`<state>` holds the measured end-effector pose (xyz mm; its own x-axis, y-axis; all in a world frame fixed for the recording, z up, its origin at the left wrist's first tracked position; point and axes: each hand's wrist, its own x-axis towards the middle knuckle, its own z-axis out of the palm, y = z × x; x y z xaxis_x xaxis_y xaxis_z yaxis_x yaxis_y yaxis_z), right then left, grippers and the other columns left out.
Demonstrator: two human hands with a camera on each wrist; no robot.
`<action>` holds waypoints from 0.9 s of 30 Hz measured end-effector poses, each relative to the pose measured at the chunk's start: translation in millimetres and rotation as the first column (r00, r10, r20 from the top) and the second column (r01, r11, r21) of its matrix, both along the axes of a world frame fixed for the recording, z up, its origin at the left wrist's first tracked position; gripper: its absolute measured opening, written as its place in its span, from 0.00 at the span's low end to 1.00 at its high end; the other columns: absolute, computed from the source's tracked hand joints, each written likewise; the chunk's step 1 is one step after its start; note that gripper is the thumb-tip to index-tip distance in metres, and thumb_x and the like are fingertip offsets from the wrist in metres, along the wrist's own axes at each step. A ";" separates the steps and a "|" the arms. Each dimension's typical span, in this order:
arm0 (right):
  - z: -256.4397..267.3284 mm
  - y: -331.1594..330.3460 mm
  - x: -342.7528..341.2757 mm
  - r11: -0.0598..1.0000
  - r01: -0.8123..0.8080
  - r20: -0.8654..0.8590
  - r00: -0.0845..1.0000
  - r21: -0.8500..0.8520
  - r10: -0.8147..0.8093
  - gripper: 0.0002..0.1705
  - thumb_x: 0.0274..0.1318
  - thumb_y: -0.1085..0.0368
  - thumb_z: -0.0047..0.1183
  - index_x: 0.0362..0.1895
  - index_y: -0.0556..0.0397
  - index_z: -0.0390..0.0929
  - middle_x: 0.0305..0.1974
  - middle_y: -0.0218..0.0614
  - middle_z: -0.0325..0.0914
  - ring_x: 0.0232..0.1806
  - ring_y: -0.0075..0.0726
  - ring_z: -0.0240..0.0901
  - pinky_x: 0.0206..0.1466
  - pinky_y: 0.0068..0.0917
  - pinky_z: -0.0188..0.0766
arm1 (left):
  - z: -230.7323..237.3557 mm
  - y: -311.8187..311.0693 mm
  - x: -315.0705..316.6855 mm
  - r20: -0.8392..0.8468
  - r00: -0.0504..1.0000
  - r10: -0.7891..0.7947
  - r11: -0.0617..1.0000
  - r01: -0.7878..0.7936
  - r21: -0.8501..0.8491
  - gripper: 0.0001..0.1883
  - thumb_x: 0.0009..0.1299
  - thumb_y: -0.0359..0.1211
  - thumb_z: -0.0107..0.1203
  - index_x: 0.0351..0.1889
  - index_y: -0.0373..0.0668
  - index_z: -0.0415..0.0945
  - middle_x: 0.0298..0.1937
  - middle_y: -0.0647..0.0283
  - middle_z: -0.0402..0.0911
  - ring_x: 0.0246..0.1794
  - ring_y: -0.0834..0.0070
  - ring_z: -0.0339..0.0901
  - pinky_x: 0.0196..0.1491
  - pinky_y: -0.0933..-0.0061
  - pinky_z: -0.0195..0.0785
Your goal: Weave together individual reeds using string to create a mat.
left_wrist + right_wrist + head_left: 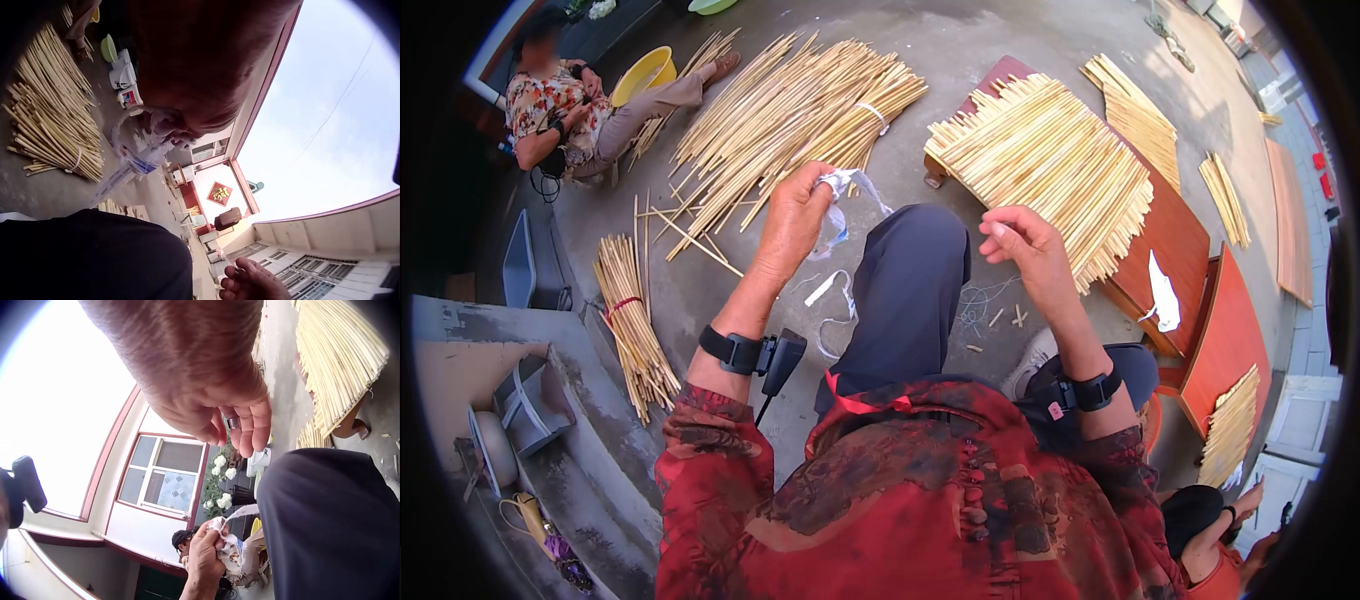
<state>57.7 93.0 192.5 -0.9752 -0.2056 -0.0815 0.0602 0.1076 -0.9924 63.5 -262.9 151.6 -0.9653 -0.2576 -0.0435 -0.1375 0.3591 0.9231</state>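
Note:
The left hand (pixel 798 215) grips a crumpled white and blue strip (pixel 837 212) above the left side of the raised knee; its loose end trails toward the knee. In the left wrist view the same strip (pixel 140 164) dangles from the fingers. Right of the knee, the right hand (pixel 1030 250) is held in the air, fingers relaxed and slightly bent, holding nothing. The right wrist view shows this hand (pixel 212 394) with a ring, apart from the left hand (pixel 206 553) and its strip. Another white strip (pixel 840 290) lies on the ground below.
Pale sticks (pixel 790 120) are spread on the ground ahead. More sticks (pixel 1040 160) cover a low red table (pixel 1170 230) at right. A tied bundle (pixel 635 320) lies at left. A seated person (pixel 550 110) is beside a yellow basin (pixel 643 75).

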 end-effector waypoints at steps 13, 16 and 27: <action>-49.9 198.0 35.4 0.746 0.657 0.156 0.730 0.106 -0.665 0.11 0.57 0.65 0.46 0.44 0.54 0.72 0.32 0.31 0.75 0.25 0.20 0.72 0.27 0.16 0.73 | -142.6 -96.0 124.5 0.514 0.750 0.416 0.765 0.018 -0.644 0.13 0.59 0.38 0.45 0.32 0.38 0.74 0.34 0.48 0.77 0.38 0.52 0.74 0.42 0.58 0.65; -53.6 210.2 34.8 0.770 0.637 0.166 0.756 0.036 -0.633 0.12 0.57 0.65 0.46 0.45 0.54 0.71 0.32 0.31 0.75 0.25 0.20 0.72 0.27 0.16 0.73 | -153.5 -96.4 133.6 0.586 0.682 0.438 0.776 0.043 -0.630 0.14 0.59 0.37 0.44 0.34 0.38 0.75 0.37 0.49 0.77 0.40 0.52 0.74 0.44 0.59 0.66; -56.3 218.2 38.3 0.749 0.662 0.147 0.738 0.035 -0.659 0.12 0.57 0.65 0.46 0.45 0.55 0.70 0.32 0.31 0.75 0.25 0.20 0.71 0.26 0.16 0.72 | -174.8 -85.0 139.0 0.563 0.733 0.382 0.753 0.106 -0.649 0.13 0.60 0.34 0.42 0.31 0.35 0.75 0.36 0.43 0.75 0.40 0.49 0.72 0.43 0.58 0.66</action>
